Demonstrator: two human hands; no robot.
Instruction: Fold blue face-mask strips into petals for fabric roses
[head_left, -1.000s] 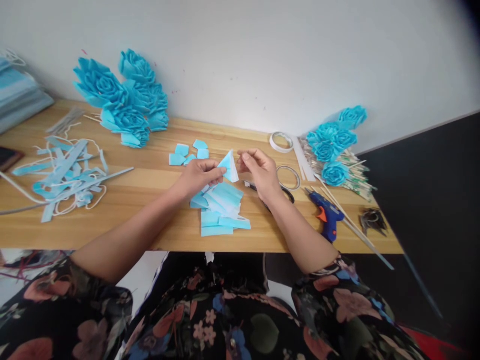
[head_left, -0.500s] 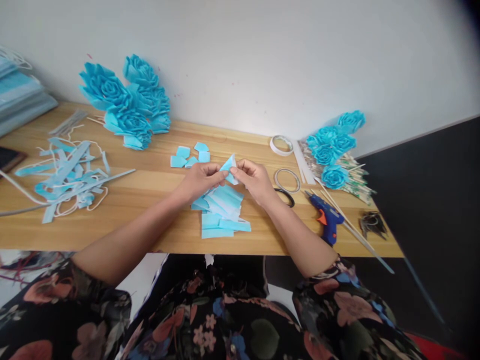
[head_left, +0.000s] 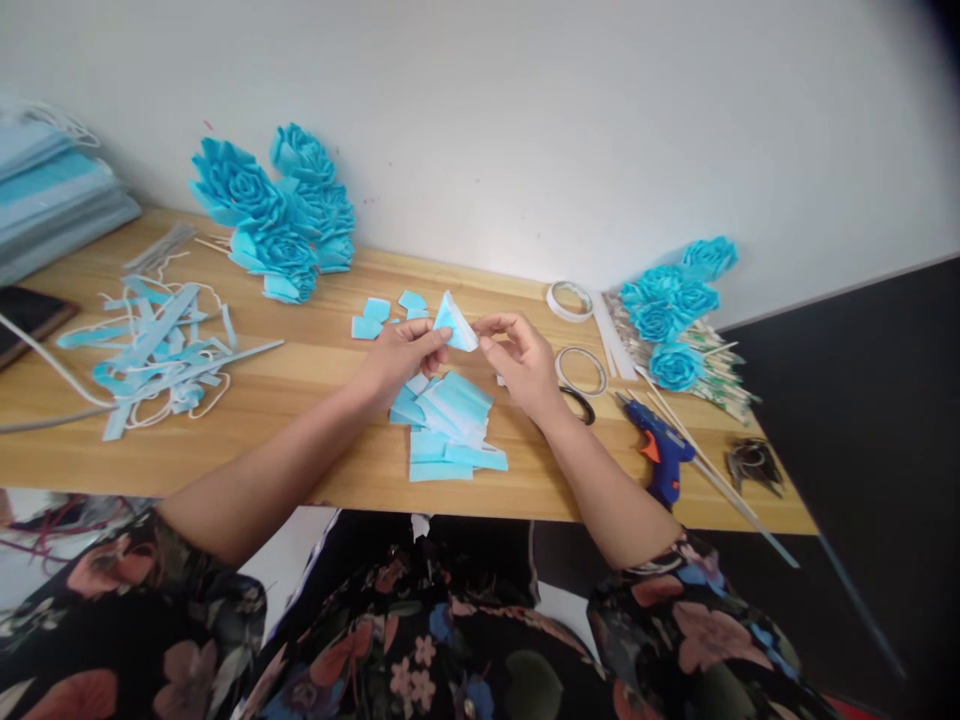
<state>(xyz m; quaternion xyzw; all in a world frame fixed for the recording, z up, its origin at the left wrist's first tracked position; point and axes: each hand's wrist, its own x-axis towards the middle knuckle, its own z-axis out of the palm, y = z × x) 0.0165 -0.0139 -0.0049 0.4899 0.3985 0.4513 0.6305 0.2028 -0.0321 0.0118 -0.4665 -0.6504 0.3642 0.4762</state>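
My left hand (head_left: 405,355) pinches a folded piece of light blue and white mask fabric (head_left: 453,325) between thumb and fingers. The piece stands up as a triangle, its point upward. At its right corner is my right hand (head_left: 521,362), thumb and forefinger a little apart; whether they touch the corner is hard to see. Below the hands lies a loose pile of cut blue fabric pieces (head_left: 454,410). Several small blue cut pieces (head_left: 367,327) lie behind my left hand, partly covered by it.
Blue fabric roses (head_left: 274,215) stand at the back left, more roses (head_left: 675,300) at the right. Fabric strips and ear loops (head_left: 161,345) lie tangled at left, near stacked masks (head_left: 60,200). Tape rolls (head_left: 570,300) and a blue glue gun (head_left: 660,445) are on the right.
The folded piece has been turned up into a taller, pointed triangle. My right fingers have moved from its middle to its right corner and spread apart. The view has shifted slightly left.
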